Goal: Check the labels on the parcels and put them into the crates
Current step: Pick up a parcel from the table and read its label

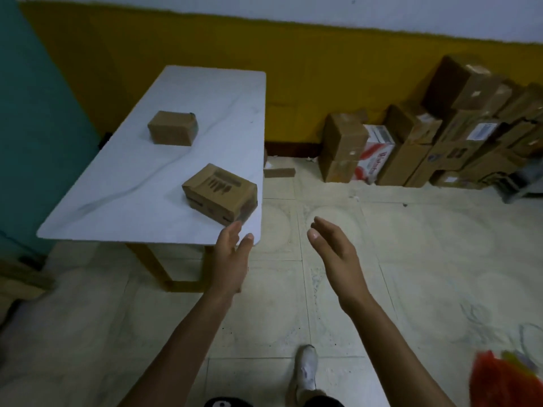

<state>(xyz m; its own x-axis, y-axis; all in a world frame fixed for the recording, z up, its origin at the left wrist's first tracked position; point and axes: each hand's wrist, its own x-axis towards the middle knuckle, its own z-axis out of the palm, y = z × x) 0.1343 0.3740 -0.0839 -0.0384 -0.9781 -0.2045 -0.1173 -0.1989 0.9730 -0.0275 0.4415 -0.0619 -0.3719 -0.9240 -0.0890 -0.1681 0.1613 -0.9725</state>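
Observation:
Two brown cardboard parcels lie on a white marble-look table (123, 183). The nearer parcel (220, 192), with dark print on its top, sits at the table's near right corner. The farther parcel (173, 128) is plain and sits toward the middle of the table. My left hand (232, 257) is stretched out with straight fingers, its fingertips just short of the nearer parcel's front corner. My right hand (332, 248) is held out over the floor to the right of the table, fingers straight, holding nothing. No crate is clearly in view.
A stack of cardboard boxes (440, 133) lines the yellow wall at the right. A small brown piece (279, 172) lies on the tiled floor by the table. Something orange-red (505, 380) shows at the bottom right. My white shoe (305, 374) is on the floor.

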